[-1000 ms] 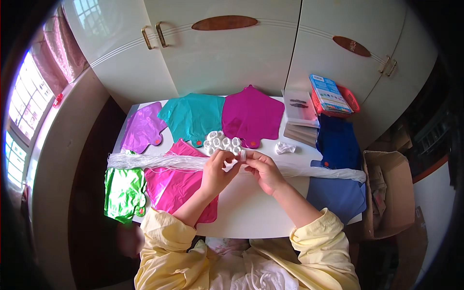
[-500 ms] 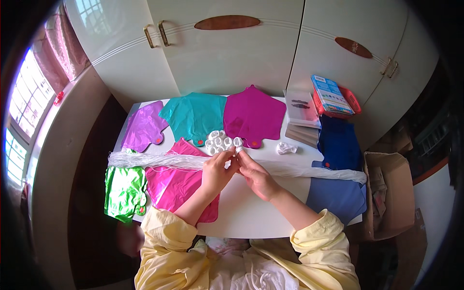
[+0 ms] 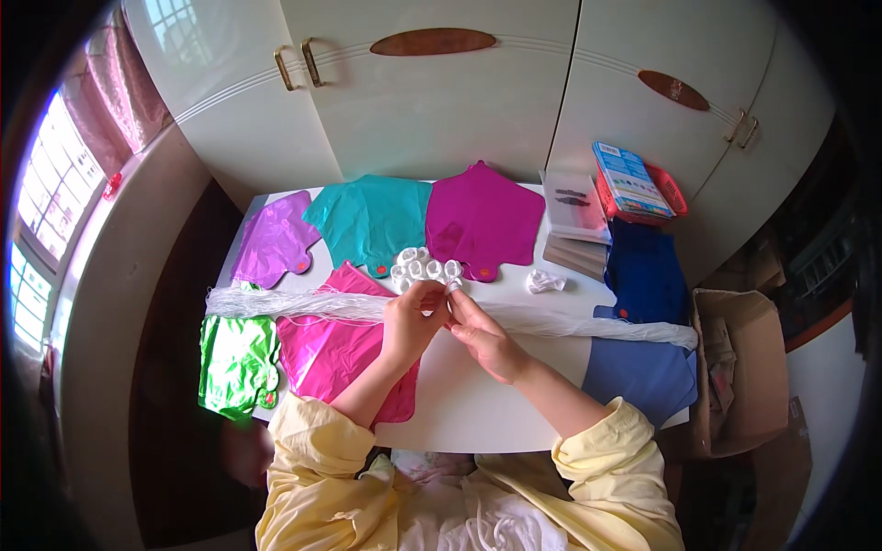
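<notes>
My left hand [image 3: 411, 321] and my right hand [image 3: 489, 342] meet over the middle of the table, fingertips close together. My right fingers pinch a small white coil [image 3: 453, 286]. The left thumb and forefinger are closed beside it, and whatever lies between them is too small to make out. Just beyond my fingers sits a cluster of several small white coils [image 3: 416, 270]. Under my hands a long hank of white string [image 3: 588, 326] stretches across the table. Partly beneath the hank and my left forearm lies a flat pink foil balloon [image 3: 335, 344].
Flat foil balloons lie around: purple [image 3: 271, 241], teal [image 3: 372, 220], magenta [image 3: 485, 220], green [image 3: 237, 363], dark blue [image 3: 645, 275] and lighter blue [image 3: 638, 376]. A crumpled white piece [image 3: 545, 281] lies right of the coils. Beyond are a red basket [image 3: 669, 188] and, right, a cardboard box [image 3: 749, 367].
My left fingers have shifted slightly and now bend more, with the thumb and forefinger drawn in. My right hand stays almost in place. Nothing else has visibly moved.
</notes>
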{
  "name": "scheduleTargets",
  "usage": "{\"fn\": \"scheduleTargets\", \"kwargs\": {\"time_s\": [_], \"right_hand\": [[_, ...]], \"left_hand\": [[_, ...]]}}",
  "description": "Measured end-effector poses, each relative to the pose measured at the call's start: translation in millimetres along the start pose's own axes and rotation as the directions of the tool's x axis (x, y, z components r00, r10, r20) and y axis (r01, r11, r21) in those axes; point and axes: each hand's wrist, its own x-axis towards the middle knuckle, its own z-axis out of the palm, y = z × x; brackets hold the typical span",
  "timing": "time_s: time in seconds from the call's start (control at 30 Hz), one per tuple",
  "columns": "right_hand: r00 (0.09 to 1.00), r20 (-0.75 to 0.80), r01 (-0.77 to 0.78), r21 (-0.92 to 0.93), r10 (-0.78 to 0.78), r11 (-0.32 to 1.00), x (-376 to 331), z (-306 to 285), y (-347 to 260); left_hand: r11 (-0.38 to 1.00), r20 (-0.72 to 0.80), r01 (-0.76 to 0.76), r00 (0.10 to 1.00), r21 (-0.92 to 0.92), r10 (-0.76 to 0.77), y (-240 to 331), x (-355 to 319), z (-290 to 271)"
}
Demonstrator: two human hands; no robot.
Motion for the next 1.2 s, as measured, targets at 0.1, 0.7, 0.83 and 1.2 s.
{"fn": "scheduleTargets", "kwargs": {"time_s": [0.1,0.7,0.83,1.2], "right_hand": [[0.999,-0.050,0.012,-0.001,-0.012,1.000,-1,-1,1],[0.959,-0.126,0.062,-0.782,-0.255,0.620,-5,-1,4],[0.939,-0.067,0.103,-0.883,-0.338,0.459,-4,2,2],[0.825,-0.195,0.146,-0.833,-0.531,0.534,-2,-1,-17]], "left_hand": [[0.998,-0.023,-0.064,0.998,-0.020,0.063,-3,0,1],[0.997,0.091,-0.071,0.993,0.018,0.069,4,4,-4],[0.995,0.112,-0.075,0.991,0.072,0.066,-4,5,-4],[0.927,0.232,0.195,0.965,-0.321,-0.123,-15,12,-16]]}}
